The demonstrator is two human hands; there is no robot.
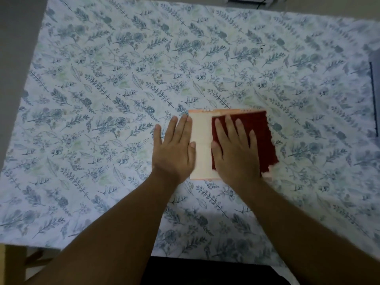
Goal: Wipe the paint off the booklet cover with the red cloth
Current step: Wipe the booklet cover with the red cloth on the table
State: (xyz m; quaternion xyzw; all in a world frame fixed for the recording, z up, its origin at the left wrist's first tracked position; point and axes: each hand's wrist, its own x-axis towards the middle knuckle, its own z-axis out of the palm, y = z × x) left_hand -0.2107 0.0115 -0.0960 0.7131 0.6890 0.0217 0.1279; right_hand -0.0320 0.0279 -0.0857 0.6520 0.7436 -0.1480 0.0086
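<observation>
A cream booklet [202,145] with an orange edge lies flat on the floral tablecloth, a little right of centre. The dark red cloth [265,136] covers its right half. My right hand [234,149] lies flat on the cloth, fingers spread, pressing it onto the cover. My left hand [174,149] lies flat at the booklet's left edge, its fingertips and thumb overlapping the cover. No paint shows on the bare strip of cover between my hands. The part under the cloth is hidden.
The table [102,89] wears a white cloth with a blue leaf print. A grey item [375,95] with a dark line sits at the right edge. White objects with a black cable [261,2] lie past the far edge.
</observation>
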